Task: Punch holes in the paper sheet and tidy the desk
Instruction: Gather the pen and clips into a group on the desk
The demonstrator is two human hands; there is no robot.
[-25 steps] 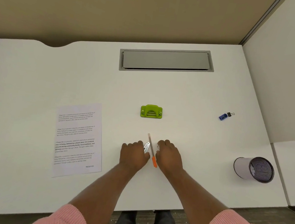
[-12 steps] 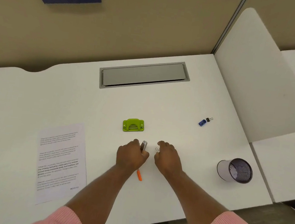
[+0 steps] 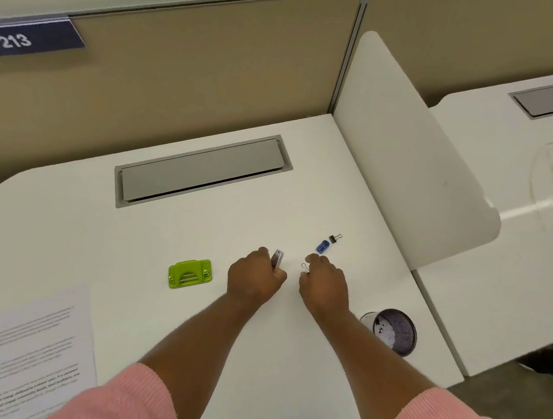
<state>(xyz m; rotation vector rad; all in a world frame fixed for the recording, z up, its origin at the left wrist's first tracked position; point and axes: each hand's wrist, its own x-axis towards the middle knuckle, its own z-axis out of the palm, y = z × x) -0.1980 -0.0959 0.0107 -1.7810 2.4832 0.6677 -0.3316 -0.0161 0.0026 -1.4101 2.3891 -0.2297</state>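
Observation:
The printed paper sheet (image 3: 38, 347) lies flat at the desk's near left. Right of it, mid-desk, sits a green hole punch (image 3: 189, 273). My left hand (image 3: 255, 277) is closed around a small silver metal object (image 3: 276, 258) that sticks out past the fingers. My right hand (image 3: 325, 283) pinches a wire paper clip (image 3: 304, 267) at its fingertips. Both hands hover close together, to the right of the punch. A blue sharpener (image 3: 322, 245) and a black binder clip (image 3: 335, 239) lie just beyond my right hand. The orange pen seen earlier is out of sight.
A black mesh pen cup (image 3: 392, 329) lies tipped on its side near the desk's right front corner. A grey cable-tray lid (image 3: 200, 169) is set into the back of the desk. A white divider panel (image 3: 412, 156) borders the right side.
The view has swung up and to the right. Both hands have shifted away from the punch toward the blue sharpener, still holding their items. The orange pen is no longer visible.

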